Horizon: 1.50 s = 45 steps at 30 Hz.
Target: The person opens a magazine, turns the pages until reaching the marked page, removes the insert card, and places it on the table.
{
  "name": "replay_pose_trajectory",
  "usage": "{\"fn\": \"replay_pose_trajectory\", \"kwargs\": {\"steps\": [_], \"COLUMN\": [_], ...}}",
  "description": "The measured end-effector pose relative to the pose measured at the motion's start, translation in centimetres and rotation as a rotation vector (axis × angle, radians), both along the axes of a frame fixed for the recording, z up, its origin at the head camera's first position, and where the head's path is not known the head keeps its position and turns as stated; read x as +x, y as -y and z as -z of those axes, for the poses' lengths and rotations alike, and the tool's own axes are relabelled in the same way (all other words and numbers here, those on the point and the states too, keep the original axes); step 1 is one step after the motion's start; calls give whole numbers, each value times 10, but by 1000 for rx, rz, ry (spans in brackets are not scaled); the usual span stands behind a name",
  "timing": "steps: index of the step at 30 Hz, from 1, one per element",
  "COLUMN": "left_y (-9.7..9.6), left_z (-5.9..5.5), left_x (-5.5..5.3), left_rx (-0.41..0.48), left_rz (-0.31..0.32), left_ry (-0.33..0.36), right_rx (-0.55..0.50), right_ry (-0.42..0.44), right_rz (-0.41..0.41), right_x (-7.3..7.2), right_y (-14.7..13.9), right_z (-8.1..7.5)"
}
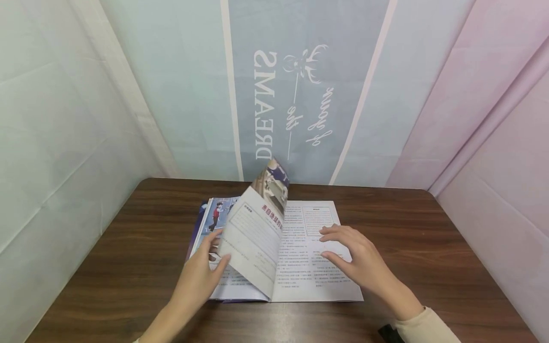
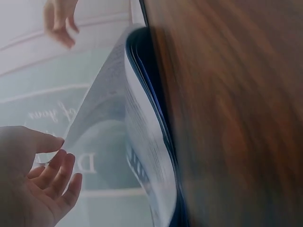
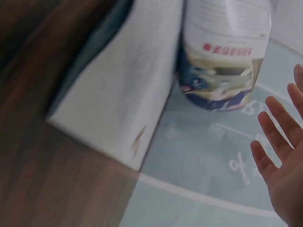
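An open magazine [image 1: 300,271] lies on the table, printed text covering its right-hand page. One leaf [image 1: 253,233] is lifted off and curves over toward the left, with a colour picture on its upper part. My left hand [image 1: 201,267] pinches this leaf's outer edge between thumb and fingers; the left wrist view shows the fingertips [image 2: 59,144] right at the edge. Over the right-hand page hovers my right hand [image 1: 353,250], fingers loosely bent and holding nothing. Its spread fingers [image 3: 279,127] appear apart from the paper in the right wrist view.
The brown wooden table [image 1: 124,267] extends around the magazine on both sides. Behind it hangs a pale blue cloth [image 1: 291,95] with mirrored lettering and a deer head. Light curtains [image 1: 506,157] stand at the sides. A small black object [image 1: 389,333] lies by the right sleeve.
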State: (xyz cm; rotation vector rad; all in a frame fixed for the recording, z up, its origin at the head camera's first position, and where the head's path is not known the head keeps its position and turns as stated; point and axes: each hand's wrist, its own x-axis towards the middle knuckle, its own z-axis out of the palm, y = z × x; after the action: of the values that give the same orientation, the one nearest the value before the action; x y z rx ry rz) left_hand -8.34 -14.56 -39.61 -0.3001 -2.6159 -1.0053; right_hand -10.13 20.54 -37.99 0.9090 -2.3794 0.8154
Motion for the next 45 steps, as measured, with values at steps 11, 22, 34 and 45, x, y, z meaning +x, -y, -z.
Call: {"fn": "replay_pose_trajectory", "kwargs": {"steps": [11, 22, 34, 45], "left_y": [35, 60, 79, 88], "left_z": [7, 12, 19, 19], "left_x": [4, 6, 5, -1], "left_rx": [-85, -239, -333, -338], "left_rz": [-46, -1, 104, 173], "left_ry": [142, 236, 323, 323], "right_rx": [167, 275, 346, 354], "right_ry": [178, 275, 471, 581], "right_rz": [68, 63, 47, 68], "right_x": [5, 7, 9, 8], "right_y": [-28, -51, -69, -69], "right_z": [20, 36, 41, 41]}}
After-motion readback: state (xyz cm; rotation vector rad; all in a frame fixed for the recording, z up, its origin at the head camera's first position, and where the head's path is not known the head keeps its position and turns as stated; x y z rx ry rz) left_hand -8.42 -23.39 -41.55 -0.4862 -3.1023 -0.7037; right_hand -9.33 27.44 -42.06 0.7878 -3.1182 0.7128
